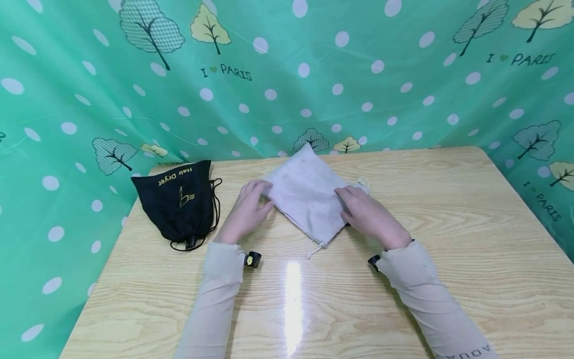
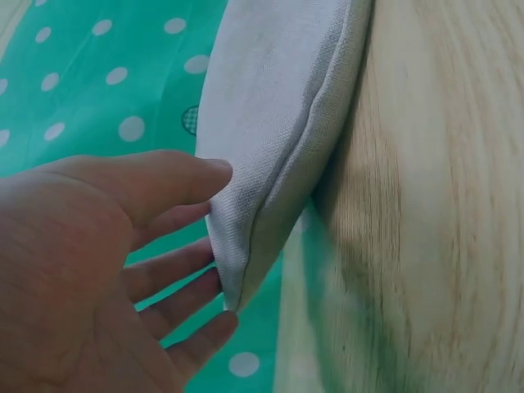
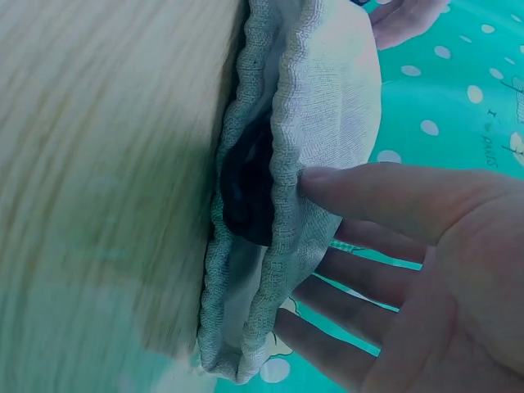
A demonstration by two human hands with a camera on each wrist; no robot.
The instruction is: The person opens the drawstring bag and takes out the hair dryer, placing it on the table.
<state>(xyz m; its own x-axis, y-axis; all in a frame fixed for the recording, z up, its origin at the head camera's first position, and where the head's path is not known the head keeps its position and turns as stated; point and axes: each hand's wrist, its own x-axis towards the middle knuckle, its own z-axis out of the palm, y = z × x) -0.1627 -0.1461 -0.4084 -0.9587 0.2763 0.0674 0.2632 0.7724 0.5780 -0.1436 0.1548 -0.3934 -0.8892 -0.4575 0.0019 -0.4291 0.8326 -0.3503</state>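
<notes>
Drawstring pouch (image 1: 309, 197) on table (image 1: 471, 224) between hands (image 1: 246, 207) (image 1: 366, 213), hair dryer bag (image 1: 177, 207) left, curtain (image 1: 314, 82) behind

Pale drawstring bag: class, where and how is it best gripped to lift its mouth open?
On the pale drawstring bag, probably pinch the mouth's upper rim, the right hand coming from the right: in the right wrist view that rim stands clear of the lower rim, leaving a gap where a dark thing shows.

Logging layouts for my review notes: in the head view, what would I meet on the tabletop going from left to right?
Black drawstring bag marked "Hair Dryer" → left hand → pale grey drawstring bag → right hand.
</notes>
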